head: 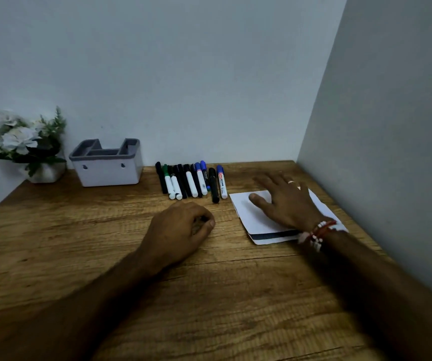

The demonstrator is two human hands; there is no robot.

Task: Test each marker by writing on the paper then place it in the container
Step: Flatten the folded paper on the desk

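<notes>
Several markers (191,181) lie side by side in a row near the wall, with black, green and blue caps. To their left stands a white container (109,170) with a grey divided rim. A folded white paper (255,220) lies at the right of the markers. My right hand (285,199) rests flat on the paper with fingers spread. My left hand (183,227) rests on the table just in front of the markers, fingers curled in, nothing visible in it.
The wooden table (209,295) fills the view and meets walls at the back and the right. A white pot of pale flowers (24,144) stands at the back left corner, beside the container.
</notes>
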